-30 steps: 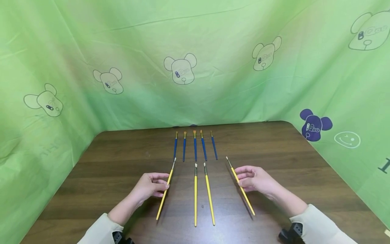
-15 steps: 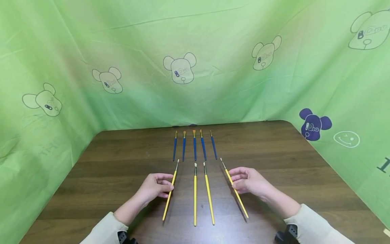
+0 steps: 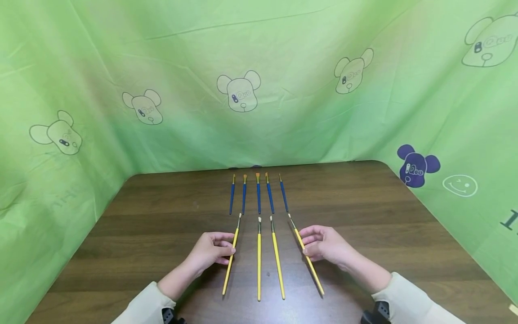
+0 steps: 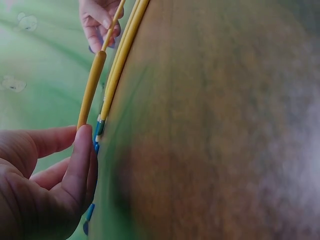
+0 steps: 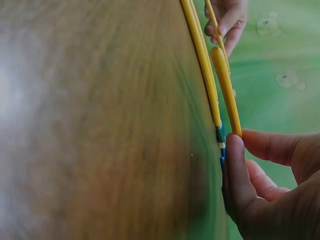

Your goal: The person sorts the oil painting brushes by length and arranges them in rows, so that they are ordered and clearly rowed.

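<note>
In the head view my left hand (image 3: 210, 252) pinches a yellow paintbrush (image 3: 229, 274) by its handle, bristles pointing away from me. On the other side my right hand (image 3: 327, 245) pinches another yellow paintbrush (image 3: 314, 273), tilted with its bristle end toward the middle. Between them two yellow paintbrushes (image 3: 259, 265) lie on the table, roughly side by side. Both wrist views show thumb and fingers against a handle, as on the left-hand brush (image 4: 92, 90) and the right-hand brush (image 5: 227, 90). Those held brushes look slightly raised off the table.
Several blue paintbrushes (image 3: 258, 198) lie in a row near the far edge of the brown wooden table (image 3: 162, 211), bristles away from me. A green cloth (image 3: 186, 135) printed with bear heads hangs behind and along the sides.
Both hands have moved inward with their yellow paintbrushes, the left one rightward and the right one leftward, and slightly toward me. The brushes on the table have stayed put.
</note>
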`<action>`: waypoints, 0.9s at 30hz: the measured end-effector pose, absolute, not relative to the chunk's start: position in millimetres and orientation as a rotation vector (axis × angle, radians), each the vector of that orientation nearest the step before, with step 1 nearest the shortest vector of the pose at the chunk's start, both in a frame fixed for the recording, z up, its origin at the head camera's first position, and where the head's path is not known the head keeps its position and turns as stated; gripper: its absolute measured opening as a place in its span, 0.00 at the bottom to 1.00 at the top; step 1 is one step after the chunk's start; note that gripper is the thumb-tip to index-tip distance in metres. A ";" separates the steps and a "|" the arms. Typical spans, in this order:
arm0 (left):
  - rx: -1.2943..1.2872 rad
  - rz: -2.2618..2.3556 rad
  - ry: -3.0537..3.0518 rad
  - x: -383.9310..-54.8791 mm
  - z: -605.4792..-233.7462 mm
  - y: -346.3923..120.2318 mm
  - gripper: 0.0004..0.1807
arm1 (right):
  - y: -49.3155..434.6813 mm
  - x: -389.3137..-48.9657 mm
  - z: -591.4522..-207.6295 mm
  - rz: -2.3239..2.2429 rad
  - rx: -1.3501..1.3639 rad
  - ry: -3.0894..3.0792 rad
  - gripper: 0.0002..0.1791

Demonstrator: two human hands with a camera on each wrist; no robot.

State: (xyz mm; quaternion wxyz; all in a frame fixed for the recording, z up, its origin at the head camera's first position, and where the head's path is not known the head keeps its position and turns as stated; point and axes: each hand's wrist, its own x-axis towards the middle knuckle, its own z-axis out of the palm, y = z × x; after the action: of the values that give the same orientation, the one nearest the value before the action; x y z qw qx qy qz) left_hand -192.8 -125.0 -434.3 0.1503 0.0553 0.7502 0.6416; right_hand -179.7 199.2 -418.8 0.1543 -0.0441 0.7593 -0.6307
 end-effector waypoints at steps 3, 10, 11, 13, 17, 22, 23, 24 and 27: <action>0.165 1.855 2.162 -192.2 -435.5 -123.0 0.23 | 197.3 -179.6 -419.9 -1.806 -0.116 2.180 0.27; 0.138 1.820 2.205 -192.3 -437.7 -118.6 0.23 | 193.8 -178.9 -421.4 -1.779 -0.079 2.213 0.25; 0.133 1.807 2.215 -192.3 -437.7 -118.1 0.23 | 193.0 -178.9 -421.6 -1.772 -0.069 2.219 0.25; 0.128 1.784 2.234 -192.3 -438.8 -117.6 0.23 | 191.8 -179.0 -422.7 -1.763 -0.059 2.233 0.25; 0.136 1.760 2.262 -191.4 -440.3 -116.9 0.24 | 189.5 -179.6 -424.5 -1.747 -0.033 2.253 0.25; 0.132 1.734 2.285 -192.8 -441.8 -115.4 0.23 | 186.9 -179.8 -424.3 -1.720 0.001 2.286 0.24; 0.127 1.726 2.292 -193.3 -442.0 -115.1 0.23 | 186.4 -180.1 -424.3 -1.716 0.001 2.296 0.24; 0.126 1.719 2.299 -193.7 -442.2 -114.8 0.23 | 185.9 -180.3 -424.4 -1.712 0.001 2.306 0.24; 0.125 1.705 2.315 -194.2 -442.7 -113.5 0.23 | 184.1 -180.0 -425.1 -1.698 0.003 2.332 0.24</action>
State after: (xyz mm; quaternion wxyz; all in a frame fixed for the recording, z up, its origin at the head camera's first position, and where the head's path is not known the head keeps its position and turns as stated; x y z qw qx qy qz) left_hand -194.2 -113.5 -442.7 0.1316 0.0430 0.7974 0.5874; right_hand -180.0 184.1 -425.1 0.1281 0.0009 0.8016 -0.5839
